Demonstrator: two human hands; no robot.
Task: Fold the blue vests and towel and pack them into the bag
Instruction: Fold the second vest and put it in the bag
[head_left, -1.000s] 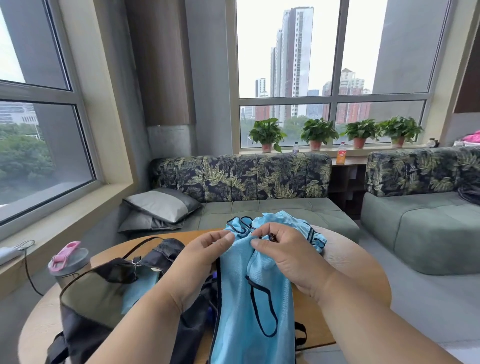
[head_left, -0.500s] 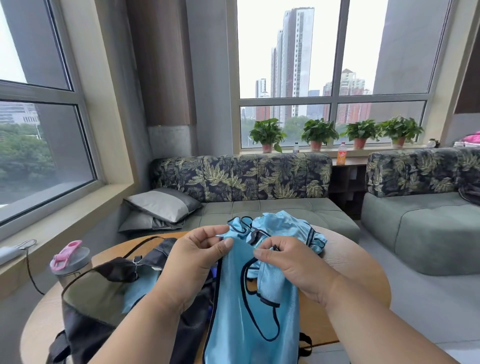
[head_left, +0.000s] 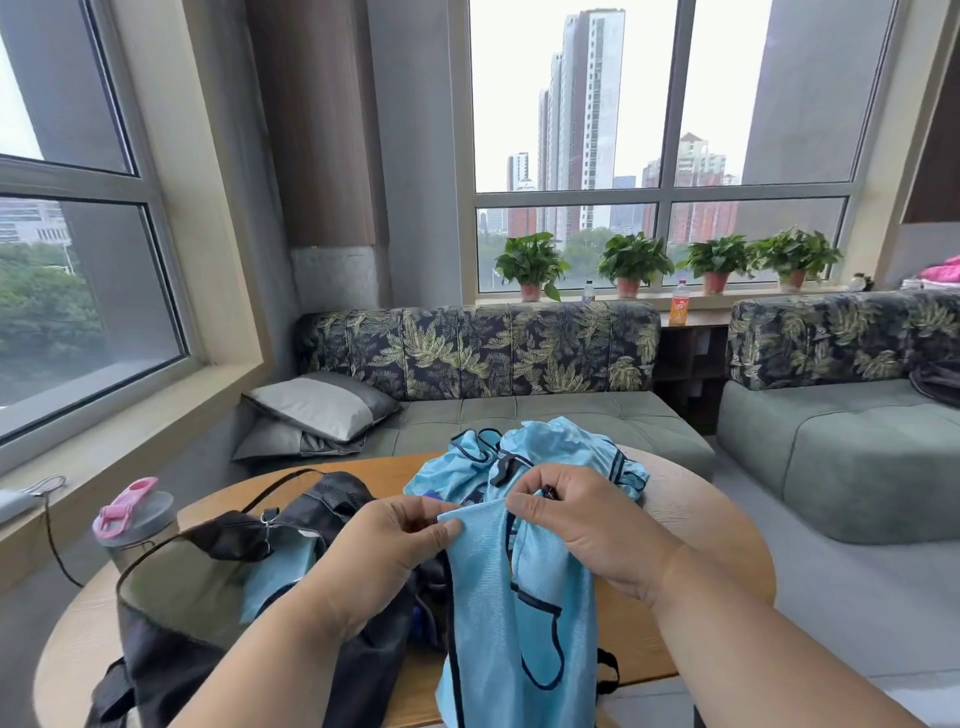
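Vest (head_left: 519, 613) hanging lengthwise toward viewer, left hand (head_left: 395, 545), right hand (head_left: 587, 525) pinching top edge

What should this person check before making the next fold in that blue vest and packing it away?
1. Both hands have the vest: ok. The left hand and right hand each pinch the top edge of the held blue vest.
2. Vest hanging flat: not ok, it is bunched between the hands.
3. Room on the wooden table to lay it down: cannot tell. A heap of more blue vests lies behind the hands.
4. Black bag open: ok, its mouth gapes, with blue cloth already inside.
5. Towel located: cannot tell.
6. Bottle with the pink lid clear of the work: ok, it stands left of the bag.
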